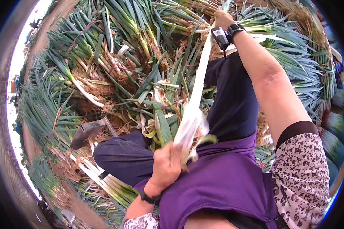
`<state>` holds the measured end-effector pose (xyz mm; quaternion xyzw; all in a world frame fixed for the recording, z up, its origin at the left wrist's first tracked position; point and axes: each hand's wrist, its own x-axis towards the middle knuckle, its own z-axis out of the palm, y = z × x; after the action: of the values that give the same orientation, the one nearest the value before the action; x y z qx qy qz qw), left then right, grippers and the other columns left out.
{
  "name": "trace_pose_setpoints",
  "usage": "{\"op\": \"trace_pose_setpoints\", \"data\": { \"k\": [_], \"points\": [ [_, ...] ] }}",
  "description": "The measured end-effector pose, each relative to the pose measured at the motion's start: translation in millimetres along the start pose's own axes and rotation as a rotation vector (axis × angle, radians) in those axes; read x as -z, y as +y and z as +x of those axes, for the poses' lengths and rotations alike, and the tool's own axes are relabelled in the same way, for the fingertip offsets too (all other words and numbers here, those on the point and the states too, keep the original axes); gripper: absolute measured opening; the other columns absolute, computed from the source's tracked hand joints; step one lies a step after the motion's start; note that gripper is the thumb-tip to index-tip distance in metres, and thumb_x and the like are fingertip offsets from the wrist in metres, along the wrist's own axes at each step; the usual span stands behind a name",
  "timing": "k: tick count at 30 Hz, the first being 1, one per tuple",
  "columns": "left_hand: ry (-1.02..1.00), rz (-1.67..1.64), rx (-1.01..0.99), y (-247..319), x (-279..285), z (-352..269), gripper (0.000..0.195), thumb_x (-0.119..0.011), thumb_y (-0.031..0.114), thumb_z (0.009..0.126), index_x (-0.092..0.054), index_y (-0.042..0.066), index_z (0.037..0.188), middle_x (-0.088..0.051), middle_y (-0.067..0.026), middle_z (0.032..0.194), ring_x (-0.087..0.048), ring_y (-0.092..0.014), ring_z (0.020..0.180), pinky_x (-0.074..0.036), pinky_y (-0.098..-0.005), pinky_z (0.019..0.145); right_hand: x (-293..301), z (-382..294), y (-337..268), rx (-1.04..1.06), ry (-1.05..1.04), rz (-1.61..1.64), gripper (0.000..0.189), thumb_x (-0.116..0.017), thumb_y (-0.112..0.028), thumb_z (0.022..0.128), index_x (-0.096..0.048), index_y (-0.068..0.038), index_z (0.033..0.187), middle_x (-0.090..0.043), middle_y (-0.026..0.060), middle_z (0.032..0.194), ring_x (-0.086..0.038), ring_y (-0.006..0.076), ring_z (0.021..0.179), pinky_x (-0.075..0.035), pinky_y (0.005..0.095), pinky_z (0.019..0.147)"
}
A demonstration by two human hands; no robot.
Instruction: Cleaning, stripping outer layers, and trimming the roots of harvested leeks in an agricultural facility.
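A long white scallion stalk (201,71) runs from the lap up to the top of the view. My right hand (223,19) is closed around its upper part, near the green leaves. Low at the lap, my left hand (167,163) grips the blurred lower end, where pale outer layers (199,126) hang loose with a bit of green. Below the stalk lie cut or torn green leaves (163,123) and dry husks. To the left of the left knee stands a metal plate-like tool (89,133). A bundle of cleaned white-stemmed scallions (103,179) lies beside that knee.
Unpeeled scallions with brown roots (103,57) are heaped at the upper left. One single scallion (86,93) lies across the left heap. More scallions with fanned leaves (292,57) lie at the right, beyond my right arm. Bundles (334,137) stand at the far right rim.
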<state>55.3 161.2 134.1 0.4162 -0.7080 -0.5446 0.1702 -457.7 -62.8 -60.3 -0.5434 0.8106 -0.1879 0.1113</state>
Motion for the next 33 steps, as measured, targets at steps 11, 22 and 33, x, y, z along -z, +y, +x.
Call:
{"op": "trace_pose_setpoints", "data": {
  "k": [11,22,33],
  "points": [
    [0.536,-0.118,0.172,-76.6,56.3,63.7,0.043,-0.051,0.037,0.096,-0.055,-0.002,0.082,-0.053,-0.0056,0.063,-0.05,-0.011,0.055,-0.041,-0.0278,0.049,115.9,-32.6,56.8,-0.35,0.303,-0.699,0.024,-0.071,-0.012,0.068,-0.066,-0.013,0.092,-0.066,0.0085,0.107,-0.065,0.0236,0.099,-0.053,0.0336,0.073],
    [0.058,0.759,0.335,-241.5,40.5,169.3,0.104,-0.064,0.065,0.07,-0.019,0.014,0.148,-0.01,-0.012,0.155,-0.007,-0.035,0.142,-0.008,-0.0557,0.112,109.2,20.0,-18.4,-0.219,0.031,1.066,0.017,-0.06,-0.021,0.089,-0.068,-0.006,0.086,-0.068,0.0066,0.081,-0.06,0.0107,0.057,-0.045,0.021,0.047],
    [-0.359,0.324,0.43,-285.3,-36.3,149.9,0.104,-0.061,0.079,0.06,-0.041,0.013,0.139,-0.033,-0.0243,0.144,-0.026,-0.043,0.133,-0.023,-0.0443,0.111,-257.2,16.2,-260.3,-0.028,-0.566,0.366,0.022,-0.062,-0.021,0.081,-0.066,-0.002,0.092,-0.067,0.0137,0.081,-0.065,0.0297,0.076,-0.052,0.0377,0.068]
  ]
}}
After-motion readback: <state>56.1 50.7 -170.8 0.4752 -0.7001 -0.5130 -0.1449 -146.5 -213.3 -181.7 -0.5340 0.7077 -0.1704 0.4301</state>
